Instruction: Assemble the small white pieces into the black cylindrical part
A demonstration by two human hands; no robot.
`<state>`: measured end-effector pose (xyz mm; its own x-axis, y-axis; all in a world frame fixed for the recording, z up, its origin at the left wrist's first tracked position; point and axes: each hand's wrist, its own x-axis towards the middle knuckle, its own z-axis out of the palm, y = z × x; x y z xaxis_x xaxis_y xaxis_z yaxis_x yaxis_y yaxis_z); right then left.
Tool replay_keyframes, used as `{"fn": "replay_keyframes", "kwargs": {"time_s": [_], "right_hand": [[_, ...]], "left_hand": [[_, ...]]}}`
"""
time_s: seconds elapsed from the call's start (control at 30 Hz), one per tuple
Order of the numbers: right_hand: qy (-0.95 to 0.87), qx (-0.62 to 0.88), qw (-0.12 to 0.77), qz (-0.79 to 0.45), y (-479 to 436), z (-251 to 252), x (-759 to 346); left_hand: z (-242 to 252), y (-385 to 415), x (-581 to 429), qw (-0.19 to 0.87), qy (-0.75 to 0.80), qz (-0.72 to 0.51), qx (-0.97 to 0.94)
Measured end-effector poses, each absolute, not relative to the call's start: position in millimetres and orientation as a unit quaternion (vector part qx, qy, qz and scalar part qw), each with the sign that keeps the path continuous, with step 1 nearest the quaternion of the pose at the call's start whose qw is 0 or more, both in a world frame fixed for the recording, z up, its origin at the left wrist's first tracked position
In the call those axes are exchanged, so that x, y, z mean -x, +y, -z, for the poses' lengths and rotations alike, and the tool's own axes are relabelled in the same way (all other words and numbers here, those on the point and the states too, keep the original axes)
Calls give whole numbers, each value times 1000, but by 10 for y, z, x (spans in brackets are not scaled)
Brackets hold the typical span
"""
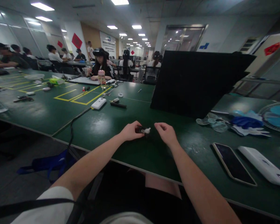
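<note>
My left hand (132, 131) is closed around a small dark bottle with a white nozzle (147, 130). The bottle lies tilted on its side, low over the green table, its nozzle pointing right. Most of its body is hidden behind my fingers. A short gap away on the right, my right hand (166, 132) is curled with thumb and forefinger pinched together. Whatever may be between those fingertips is too small or hidden to make out.
A large black panel (191, 84) stands beyond my right hand. Gloves (247, 123), a phone (234, 163) and a white power bank (263, 165) lie right. Ahead are another white device (98, 103), a black bar (118, 105) and a drink bottle (102, 79). A person sits opposite.
</note>
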<state>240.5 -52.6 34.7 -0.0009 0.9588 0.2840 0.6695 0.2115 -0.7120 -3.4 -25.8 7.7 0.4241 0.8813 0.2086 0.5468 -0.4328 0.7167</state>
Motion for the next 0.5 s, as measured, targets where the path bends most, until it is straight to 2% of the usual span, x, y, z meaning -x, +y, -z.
{"fn": "replay_keyframes", "kwargs": {"time_s": [0.07,0.13,0.23,0.33,0.5], "right_hand": [[-628,681,324,-192,-508,-378,-2500],[-602,738,229,-199,-489,-389,-2560],[-604,759,140,-198,-456,-368,-2580],[-609,756,133,-202,-431,-341,-2577],[-614,743,154,-217,-431,-329,-2620]], "left_hand": [[-85,-263,39,290,449,-293,-793],[-112,-279,49,300,447,-289,-792],[-169,-312,67,317,447,-276,-789],[-193,-330,70,320,445,-268,-792],[-124,-238,136,224,455,-324,-799]]}}
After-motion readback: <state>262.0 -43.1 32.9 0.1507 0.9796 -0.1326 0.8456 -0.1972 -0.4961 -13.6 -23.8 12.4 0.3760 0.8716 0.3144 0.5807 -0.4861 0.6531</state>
